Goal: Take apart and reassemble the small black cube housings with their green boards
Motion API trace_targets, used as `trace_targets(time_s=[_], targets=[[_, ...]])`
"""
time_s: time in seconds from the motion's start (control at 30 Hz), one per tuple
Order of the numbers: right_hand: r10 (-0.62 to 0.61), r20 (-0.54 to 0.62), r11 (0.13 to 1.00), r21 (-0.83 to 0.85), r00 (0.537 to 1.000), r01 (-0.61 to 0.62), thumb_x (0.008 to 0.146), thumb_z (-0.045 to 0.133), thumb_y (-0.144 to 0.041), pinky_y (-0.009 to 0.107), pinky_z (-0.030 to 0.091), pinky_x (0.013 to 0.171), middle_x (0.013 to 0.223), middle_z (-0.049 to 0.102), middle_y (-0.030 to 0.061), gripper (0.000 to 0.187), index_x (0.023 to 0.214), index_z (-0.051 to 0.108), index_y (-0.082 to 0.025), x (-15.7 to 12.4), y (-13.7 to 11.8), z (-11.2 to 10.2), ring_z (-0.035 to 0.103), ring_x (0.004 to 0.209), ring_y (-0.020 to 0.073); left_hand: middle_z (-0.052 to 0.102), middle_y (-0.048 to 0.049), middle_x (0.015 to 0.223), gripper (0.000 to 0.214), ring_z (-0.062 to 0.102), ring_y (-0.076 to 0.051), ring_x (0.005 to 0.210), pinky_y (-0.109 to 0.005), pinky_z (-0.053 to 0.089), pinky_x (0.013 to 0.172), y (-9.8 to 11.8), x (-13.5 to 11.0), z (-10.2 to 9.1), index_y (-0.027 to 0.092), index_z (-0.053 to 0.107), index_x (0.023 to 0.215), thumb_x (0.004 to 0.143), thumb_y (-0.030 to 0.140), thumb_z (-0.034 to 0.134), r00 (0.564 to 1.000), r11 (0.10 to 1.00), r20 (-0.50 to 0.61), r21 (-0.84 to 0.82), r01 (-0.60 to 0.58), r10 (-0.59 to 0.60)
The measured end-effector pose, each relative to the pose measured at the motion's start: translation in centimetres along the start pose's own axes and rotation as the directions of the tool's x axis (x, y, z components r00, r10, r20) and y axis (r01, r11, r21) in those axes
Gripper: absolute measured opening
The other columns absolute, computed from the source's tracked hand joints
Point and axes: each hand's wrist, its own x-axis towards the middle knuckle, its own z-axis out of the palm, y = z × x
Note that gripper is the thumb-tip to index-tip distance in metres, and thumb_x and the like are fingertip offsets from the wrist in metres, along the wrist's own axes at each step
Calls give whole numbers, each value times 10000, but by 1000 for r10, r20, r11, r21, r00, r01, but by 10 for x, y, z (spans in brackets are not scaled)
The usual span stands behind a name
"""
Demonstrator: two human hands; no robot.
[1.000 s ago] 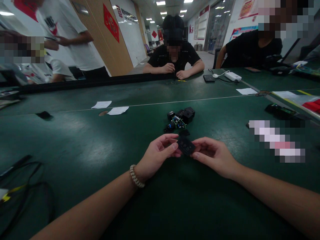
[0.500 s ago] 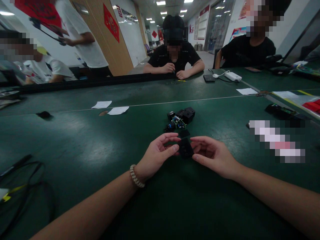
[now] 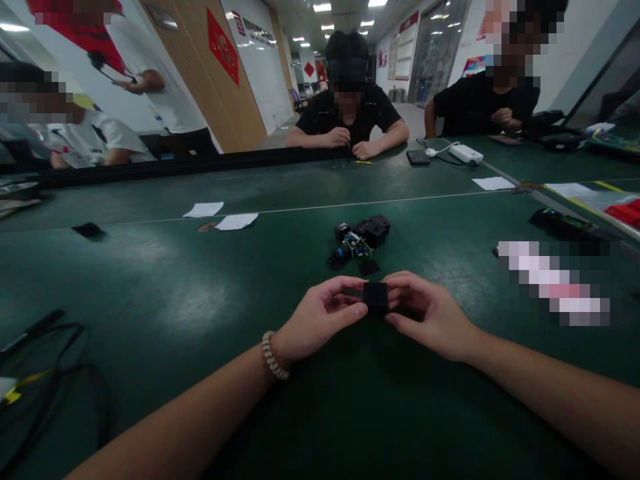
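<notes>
Grasping a black box (image 3: pixel 376 297) lightly by its edges: pinched at its left by the left hand (image 3: pixel 325 308), met at its right by the fingertips of the right hand (image 3: pixel 431 310). Turned within the last second, from a tilted, lettered face to a plain dark one, nearly square to view. Judging by that, only being rotated between the hands, with nothing visibly joined to it. Held over the near side of the bench (image 3: pixel 380 413); too dark to tell whether touching it. Visible just beyond, more clearly apart from the box than a second ago: a flat plate (image 3: pixel 369 267). Beyond that, unmoved: a circuit board (image 3: pixel 358 246) among black blocks (image 3: pixel 376 231).
</notes>
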Motion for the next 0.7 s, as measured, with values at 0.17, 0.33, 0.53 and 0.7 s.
trace_targets(time_s=[0.17, 0.33, 0.53, 0.7], targets=[[-36, -18, 998, -53, 999, 35, 840, 690, -64, 383, 629, 874, 1220, 609, 70, 416, 1200, 650, -269, 0, 2, 0, 695, 1010, 197, 744, -85, 1134, 471, 718, -207, 973, -383, 573, 893, 1, -2, 0, 202, 656, 1261, 820, 214, 821, 1000, 997, 25, 77, -6, 4], [-51, -27, 994, -95, 998, 48, 841, 646, -49, 362, 621, 818, 1225, 617, 71, 397, 1170, 664, -271, 1, 2, 0, 684, 966, 186, 735, -86, 1164, 469, 716, -196, 993, -377, 570, 916, 2, -3, 2, 204, 630, 1257, 825, 174, 810, 995, 996, 88, 76, -49, 42], [-53, 0, 992, -111, 999, 53, 832, 689, -67, 398, 634, 867, 1296, 599, 98, 443, 1223, 654, -274, -1, -2, 2, 679, 1106, 240, 719, -86, 1179, 446, 712, -201, 1004, -392, 575, 930, 0, -3, 3, 200, 633, 1209, 806, 161, 820, 994, 994, 69, 62, -88, 84], [-59, 23, 993, -98, 998, 61, 845, 757, -144, 435, 619, 961, 1348, 572, 106, 429, 1244, 664, -271, -2, -6, 2, 661, 1189, 263, 722, -89, 1145, 432, 716, -216, 1016, -399, 581, 916, -3, -5, 3, 201, 634, 1203, 810, 138, 800, 995, 992, 40, 89, -92, 89]])
